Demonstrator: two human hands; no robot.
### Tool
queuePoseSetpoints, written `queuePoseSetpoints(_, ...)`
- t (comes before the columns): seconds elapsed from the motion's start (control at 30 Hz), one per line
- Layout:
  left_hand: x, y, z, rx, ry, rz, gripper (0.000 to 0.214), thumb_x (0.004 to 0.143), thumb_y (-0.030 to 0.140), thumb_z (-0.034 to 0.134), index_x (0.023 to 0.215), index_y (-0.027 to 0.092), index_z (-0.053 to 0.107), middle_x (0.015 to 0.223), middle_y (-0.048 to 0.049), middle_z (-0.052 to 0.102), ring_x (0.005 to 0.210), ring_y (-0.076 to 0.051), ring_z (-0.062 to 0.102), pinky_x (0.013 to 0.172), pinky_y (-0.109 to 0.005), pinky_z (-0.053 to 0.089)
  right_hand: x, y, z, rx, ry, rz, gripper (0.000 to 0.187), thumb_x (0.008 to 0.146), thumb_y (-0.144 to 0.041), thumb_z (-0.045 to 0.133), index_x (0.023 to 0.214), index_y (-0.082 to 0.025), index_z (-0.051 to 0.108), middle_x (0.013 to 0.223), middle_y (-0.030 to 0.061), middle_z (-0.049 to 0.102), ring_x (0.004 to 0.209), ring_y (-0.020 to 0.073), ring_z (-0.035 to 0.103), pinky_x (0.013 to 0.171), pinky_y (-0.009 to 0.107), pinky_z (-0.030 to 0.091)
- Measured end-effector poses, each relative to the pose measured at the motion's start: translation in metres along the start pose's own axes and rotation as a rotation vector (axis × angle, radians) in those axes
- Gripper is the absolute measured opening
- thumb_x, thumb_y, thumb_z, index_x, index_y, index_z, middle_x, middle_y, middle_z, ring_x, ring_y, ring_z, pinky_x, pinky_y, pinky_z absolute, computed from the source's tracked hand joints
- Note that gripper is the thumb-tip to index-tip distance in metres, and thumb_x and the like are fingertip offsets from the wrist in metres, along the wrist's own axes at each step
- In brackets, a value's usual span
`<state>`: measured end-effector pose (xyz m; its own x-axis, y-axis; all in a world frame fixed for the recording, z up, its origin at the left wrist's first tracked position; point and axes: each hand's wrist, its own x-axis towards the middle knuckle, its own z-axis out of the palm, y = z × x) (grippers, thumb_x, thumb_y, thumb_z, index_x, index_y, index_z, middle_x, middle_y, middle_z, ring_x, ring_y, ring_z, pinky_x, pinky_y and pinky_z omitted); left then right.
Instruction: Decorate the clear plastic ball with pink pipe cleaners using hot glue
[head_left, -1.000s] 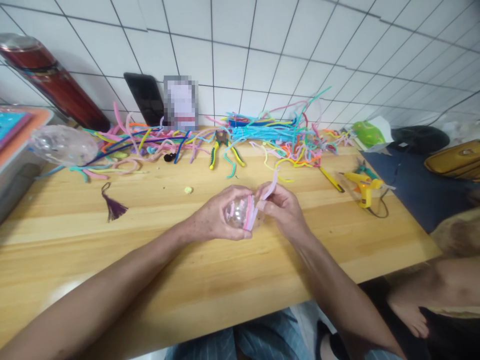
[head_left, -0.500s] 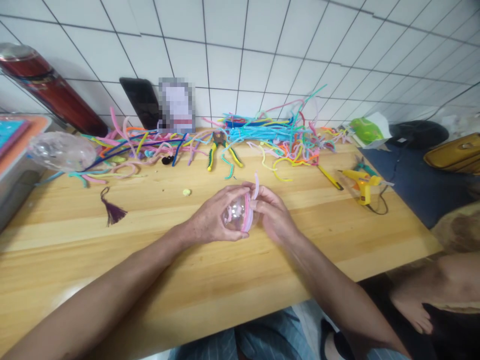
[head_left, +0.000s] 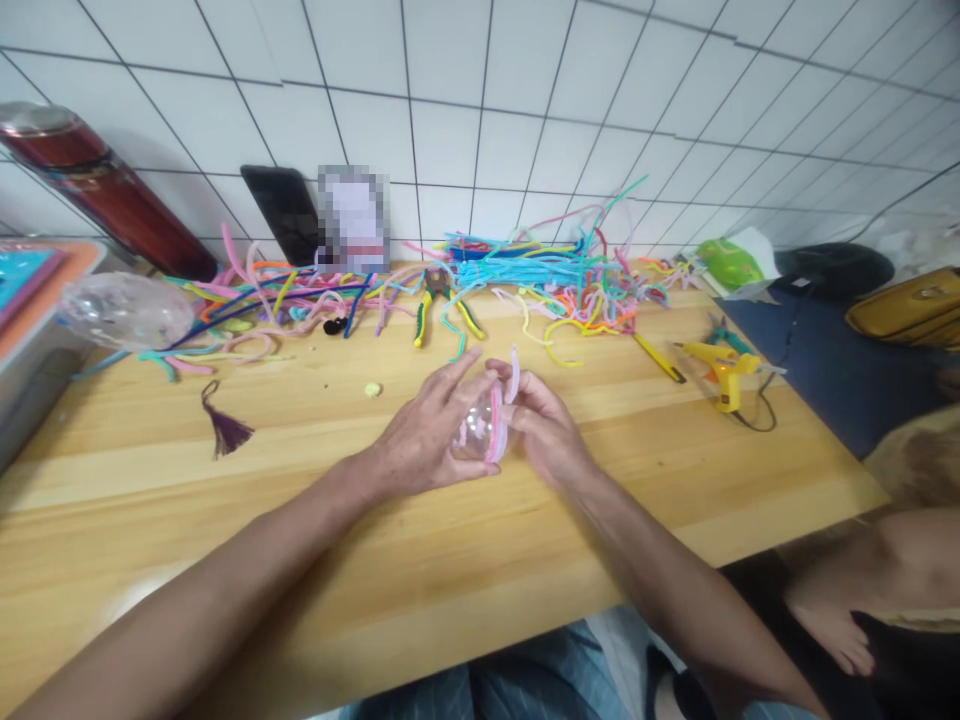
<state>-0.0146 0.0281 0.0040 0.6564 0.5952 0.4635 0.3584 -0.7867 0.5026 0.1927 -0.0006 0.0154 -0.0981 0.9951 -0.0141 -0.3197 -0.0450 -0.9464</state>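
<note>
Both my hands meet over the middle of the wooden table (head_left: 465, 560). My left hand (head_left: 424, 435) cups a small clear plastic ball (head_left: 474, 428), fingers wrapped round its left side with the index finger stretched over the top. My right hand (head_left: 541, 425) pinches a pink pipe cleaner (head_left: 501, 410) that runs round the ball's right side, its free end sticking up above my fingers. Most of the ball is hidden by my fingers.
A heap of coloured pipe cleaners (head_left: 525, 275) lies along the wall with pliers (head_left: 439, 300) in it. A yellow glue gun (head_left: 721, 370) sits right, a purple tassel (head_left: 223, 425) and a larger clear ball (head_left: 124, 310) left. A red flask (head_left: 105, 190) and a phone (head_left: 283, 212) lean on the tiles.
The pink pipe cleaner's free end has got shorter and lies closer against the ball. My left index finger has lifted and stretched over the top; my right fingers have shifted along the cleaner.
</note>
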Motion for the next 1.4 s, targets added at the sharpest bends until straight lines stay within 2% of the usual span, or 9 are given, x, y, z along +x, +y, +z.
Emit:
queuePoseSetpoints(0.07, 0.001, 0.007, -0.003, 0.002, -0.040, -0.129, 0.124, 0.074, 0.056, 0.097, 0.171, 0.031, 0.023, 0.180, -0.0246, 0.022, 0.163, -0.050, 0.035, 0.122, -0.069, 0.047, 0.001, 0.001, -0.003, -0.019, 0.005, -0.017, 0.028, 0.073, -0.033, 0.088, 0.097, -0.030, 0.076, 0.148, -0.0012, 0.069, 0.129, 0.0246, 0.066, 0.104, 0.036, 0.055)
queuePoseSetpoints(0.17, 0.003, 0.016, -0.005, -0.129, -0.053, -0.202, 0.121, 0.078, 0.057, 0.094, 0.172, 0.032, 0.021, 0.177, -0.0220, 0.031, 0.164, -0.046, 0.034, 0.126, -0.068, 0.045, 0.002, 0.003, -0.005, -0.063, -0.010, -0.052, 0.025, 0.077, -0.035, 0.088, 0.098, -0.030, 0.076, 0.151, -0.0011, 0.066, 0.132, 0.0235, 0.064, 0.107, 0.035, 0.054)
queuePoseSetpoints(0.27, 0.007, 0.019, -0.003, -0.291, -0.002, -0.184, 0.111, 0.080, 0.051, 0.094, 0.169, 0.035, 0.031, 0.170, -0.0155, 0.045, 0.162, -0.040, 0.039, 0.131, -0.063, 0.040, 0.001, 0.005, -0.004, -0.111, -0.027, -0.077, 0.023, 0.079, -0.037, 0.088, 0.096, -0.029, 0.075, 0.152, -0.0002, 0.066, 0.137, 0.0235, 0.062, 0.112, 0.035, 0.051)
queuePoseSetpoints(0.4, 0.008, 0.018, 0.001, -0.358, 0.057, -0.191, 0.108, 0.073, 0.046, 0.100, 0.163, 0.035, 0.043, 0.165, -0.0127, 0.051, 0.158, -0.039, 0.044, 0.130, -0.061, 0.043, -0.001, 0.006, 0.000, -0.119, -0.020, -0.072, 0.024, 0.079, -0.039, 0.088, 0.097, -0.029, 0.074, 0.149, 0.0005, 0.067, 0.136, 0.0244, 0.062, 0.110, 0.037, 0.053)
queuePoseSetpoints(0.6, 0.006, 0.017, 0.004, -0.287, 0.075, -0.152, 0.083, 0.089, 0.029, 0.084, 0.161, 0.029, 0.043, 0.161, -0.0153, 0.053, 0.153, -0.036, 0.049, 0.128, -0.061, 0.045, -0.001, 0.002, 0.004, -0.069, 0.001, -0.062, 0.017, 0.078, -0.033, 0.087, 0.086, -0.028, 0.072, 0.143, 0.0008, 0.071, 0.136, 0.0252, 0.063, 0.114, 0.039, 0.050)
queuePoseSetpoints(0.83, 0.006, 0.020, 0.006, -0.249, 0.084, -0.134, 0.082, 0.088, 0.029, 0.082, 0.159, 0.029, 0.042, 0.163, -0.0157, 0.052, 0.155, -0.037, 0.047, 0.129, -0.063, 0.043, -0.001, -0.004, 0.008, -0.030, 0.072, -0.015, 0.014, 0.076, -0.032, 0.083, 0.086, -0.028, 0.075, 0.139, 0.0026, 0.075, 0.139, 0.0281, 0.062, 0.109, 0.042, 0.053)
queuePoseSetpoints(1.07, 0.005, 0.013, 0.011, -0.228, 0.077, -0.113, 0.089, 0.085, 0.027, 0.086, 0.161, 0.026, 0.039, 0.163, -0.0174, 0.053, 0.155, -0.037, 0.048, 0.129, -0.062, 0.043, 0.000, -0.001, 0.007, -0.013, 0.069, 0.018, 0.013, 0.075, -0.032, 0.083, 0.085, -0.027, 0.077, 0.134, 0.0028, 0.077, 0.136, 0.0284, 0.064, 0.109, 0.041, 0.053)
queuePoseSetpoints(1.23, 0.004, 0.012, 0.009, -0.279, 0.092, -0.096, 0.088, 0.087, 0.038, 0.089, 0.160, 0.028, 0.042, 0.161, -0.0171, 0.054, 0.153, -0.037, 0.049, 0.128, -0.063, 0.043, -0.003, -0.001, 0.008, -0.025, 0.052, 0.021, 0.012, 0.078, -0.032, 0.083, 0.086, -0.028, 0.076, 0.148, 0.0004, 0.070, 0.139, 0.0272, 0.062, 0.110, 0.039, 0.053)
queuePoseSetpoints(1.4, 0.001, 0.011, 0.009, -0.309, 0.095, -0.125, 0.080, 0.097, 0.053, 0.078, 0.163, 0.032, 0.040, 0.166, -0.0160, 0.048, 0.160, -0.036, 0.040, 0.131, -0.063, 0.037, -0.002, 0.004, 0.004, -0.057, 0.035, -0.023, 0.014, 0.080, -0.034, 0.083, 0.089, -0.028, 0.074, 0.150, 0.0003, 0.066, 0.137, 0.0248, 0.061, 0.109, 0.037, 0.053)
